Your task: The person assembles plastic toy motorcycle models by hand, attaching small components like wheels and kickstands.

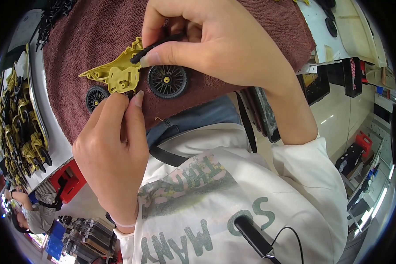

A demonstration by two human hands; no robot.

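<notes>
L hand (112, 132) pinching yel. toy bike (121, 79) at lower edge. R hand (207, 48) gripping blk part (141, 55), tip at bike's upper R edge. Bike btwn both hands, above brn towel (92, 31); frt/rear ends unclear, blk wheel (168, 82) below R fingers.

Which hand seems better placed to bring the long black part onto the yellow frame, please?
Probably the right hand: it pinches the long black part, tip at the yellow frame, while the left hand pinches a small dark piece at the frame's lower edge.
</notes>
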